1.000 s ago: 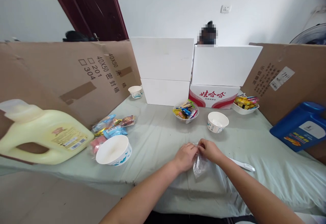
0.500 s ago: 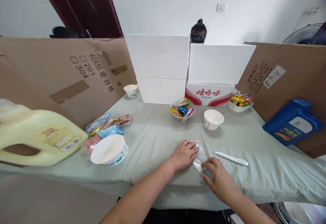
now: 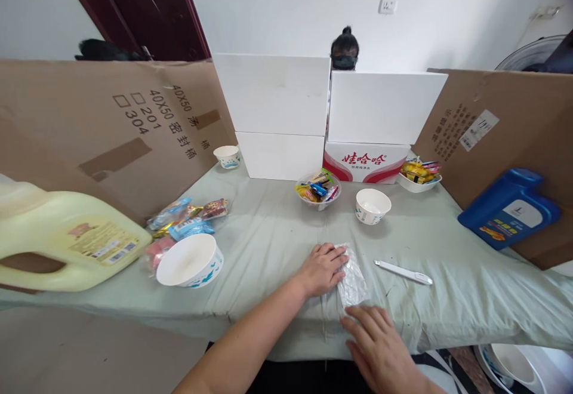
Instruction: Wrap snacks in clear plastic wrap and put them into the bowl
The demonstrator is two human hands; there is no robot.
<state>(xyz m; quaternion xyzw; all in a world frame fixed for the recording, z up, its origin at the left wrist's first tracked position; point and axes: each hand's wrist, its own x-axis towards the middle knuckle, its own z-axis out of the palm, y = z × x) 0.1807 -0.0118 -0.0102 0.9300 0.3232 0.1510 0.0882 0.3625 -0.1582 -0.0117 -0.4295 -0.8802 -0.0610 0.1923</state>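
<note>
A crinkled clear plastic bag [image 3: 353,279] lies flat on the cloth-covered table, close to its front edge. My left hand [image 3: 323,268] rests on the bag's left side, palm down with the fingers stretched out. At the bag's near end is my right hand [image 3: 376,340], its fingers apart and the fingertips at or just over the bag's edge; I cannot tell whether they touch it. To the right lies a slim white utility knife [image 3: 403,272]. Beyond the bag stands a white paper bowl [image 3: 373,208].
A clear bowl of snacks [image 3: 318,191] stands before white boxes [image 3: 281,101]. Left are a paper bowl [image 3: 190,261], packaged snacks [image 3: 188,219] and a yellow jug [image 3: 67,239]. Right are a blue bottle [image 3: 508,209] and a snack bowl [image 3: 418,179]. Someone's head [image 3: 344,51] shows behind the boxes.
My right hand has moved down toward the table's front edge, uncovering more of the bag, which lies flatter. My left hand stays on the bag. The view has shifted slightly.
</note>
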